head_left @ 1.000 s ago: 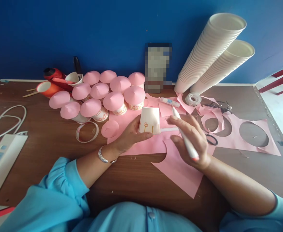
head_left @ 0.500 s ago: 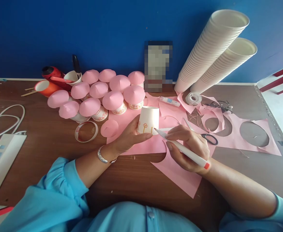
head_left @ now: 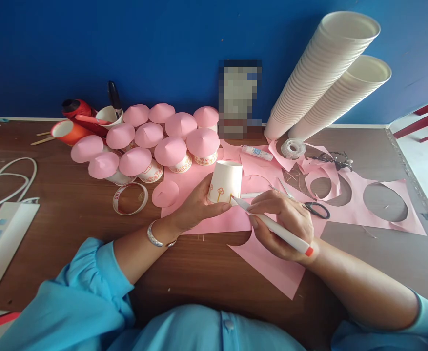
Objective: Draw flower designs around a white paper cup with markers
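My left hand (head_left: 199, 202) grips a white paper cup (head_left: 226, 178), held bottom-up above pink paper. Orange-red flowers on brownish stems are drawn around the cup's lower part. In my right hand (head_left: 283, 224) is a white marker (head_left: 281, 231) with a red end, its tip at the cup's side beside a stem. Left of my hands stand several small cups topped with pink paper cones (head_left: 170, 151). A loose pink cone (head_left: 165, 194) and a cut cup ring (head_left: 130, 199) lie near my left wrist.
Two tall stacks of paper cups (head_left: 323, 73) lean at the back right. Scissors (head_left: 318, 210), a tape roll (head_left: 293, 148), a glue bottle (head_left: 256, 152) and pink paper scraps (head_left: 353, 195) lie on the right. A power strip (head_left: 7, 248) with a white cable sits at the left.
The marker tip has shifted slightly left and down onto the cup's side, and my right hand has moved a little left with it. The cup has shifted slightly right.
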Tool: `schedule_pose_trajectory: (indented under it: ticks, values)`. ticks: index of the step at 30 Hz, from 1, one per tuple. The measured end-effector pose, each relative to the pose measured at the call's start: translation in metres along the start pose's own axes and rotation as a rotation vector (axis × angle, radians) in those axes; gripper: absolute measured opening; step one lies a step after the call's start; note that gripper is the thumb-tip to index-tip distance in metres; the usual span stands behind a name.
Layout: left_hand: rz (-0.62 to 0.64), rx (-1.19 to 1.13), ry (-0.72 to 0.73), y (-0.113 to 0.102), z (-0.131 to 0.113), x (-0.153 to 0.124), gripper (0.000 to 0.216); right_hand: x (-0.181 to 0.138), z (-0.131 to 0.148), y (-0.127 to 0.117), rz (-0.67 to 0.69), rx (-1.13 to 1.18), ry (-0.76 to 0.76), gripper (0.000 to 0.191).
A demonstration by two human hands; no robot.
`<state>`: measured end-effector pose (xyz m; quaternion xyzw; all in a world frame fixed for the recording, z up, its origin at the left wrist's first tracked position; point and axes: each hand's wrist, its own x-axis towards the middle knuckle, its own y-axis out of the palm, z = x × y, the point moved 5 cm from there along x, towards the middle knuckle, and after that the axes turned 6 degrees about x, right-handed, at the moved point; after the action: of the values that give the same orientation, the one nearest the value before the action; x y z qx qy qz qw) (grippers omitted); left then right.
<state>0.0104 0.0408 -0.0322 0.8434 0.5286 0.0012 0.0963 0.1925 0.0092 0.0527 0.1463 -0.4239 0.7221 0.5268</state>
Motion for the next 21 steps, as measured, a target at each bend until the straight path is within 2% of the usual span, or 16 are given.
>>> schedule_pose_trajectory:
  ticks: [21]
  values:
    - [0.012,-0.033,-0.002,0.007,-0.012,0.0,0.061,0.001,-0.001,0.0,0.025,0.009,0.011,0.024]
